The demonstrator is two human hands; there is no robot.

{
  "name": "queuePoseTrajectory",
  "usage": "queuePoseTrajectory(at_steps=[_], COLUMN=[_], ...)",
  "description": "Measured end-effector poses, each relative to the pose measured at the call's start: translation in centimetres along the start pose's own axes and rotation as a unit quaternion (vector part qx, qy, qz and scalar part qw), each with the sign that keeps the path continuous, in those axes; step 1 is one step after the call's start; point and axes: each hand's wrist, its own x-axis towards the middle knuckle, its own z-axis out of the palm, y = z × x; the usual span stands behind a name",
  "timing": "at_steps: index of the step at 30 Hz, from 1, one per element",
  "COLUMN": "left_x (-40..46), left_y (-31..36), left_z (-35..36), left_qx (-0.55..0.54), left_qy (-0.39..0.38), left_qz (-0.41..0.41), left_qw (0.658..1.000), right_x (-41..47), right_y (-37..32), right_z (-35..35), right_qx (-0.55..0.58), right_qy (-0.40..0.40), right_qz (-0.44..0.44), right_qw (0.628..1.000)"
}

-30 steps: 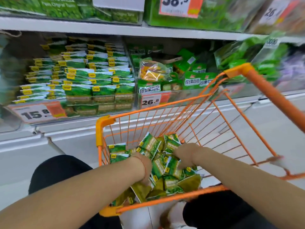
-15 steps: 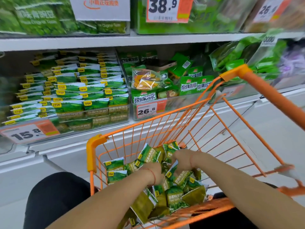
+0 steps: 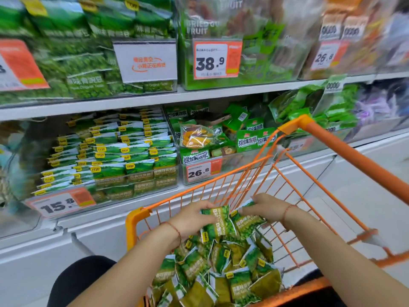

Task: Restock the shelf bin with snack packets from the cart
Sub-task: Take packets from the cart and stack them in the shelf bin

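Observation:
An orange wire cart stands in front of me, holding a loose heap of several green snack packets. My left hand grips one green packet lifted above the heap. My right hand holds a second green packet right beside it. The two packets touch each other. On the lower shelf at the left sits the clear shelf bin, filled with stacked rows of the same green packets behind a 15.8 price tag.
A neighbouring bin tagged 26.8 holds other green snack bags to the right. The upper shelf carries large green bags and a 38.9 tag. The cart's orange handle runs along the right. My dark-clothed knees frame the cart.
Both hands have risen out of the heap, each bringing up a green packet. The camera has tilted upward, so the upper shelf shows more.

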Motion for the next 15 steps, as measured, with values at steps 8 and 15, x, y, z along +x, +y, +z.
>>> queuePoseTrajectory(at_steps=[8,15], left_x=[0.4,1.4], left_y=[-0.7,-2.3], left_z=[1.4,1.2], left_qx=[-0.136,-0.170], left_qy=[-0.018,0.094], left_qz=[0.004,0.002], left_qw=[0.991,0.981], right_x=[-1.0,-1.1], right_y=[-1.2,-0.7], right_z=[2.5,2.8], right_qx=[0.232,0.281], right_qy=[-0.064,-0.132], right_qz=[0.011,-0.040], right_qw=[0.970,0.950])
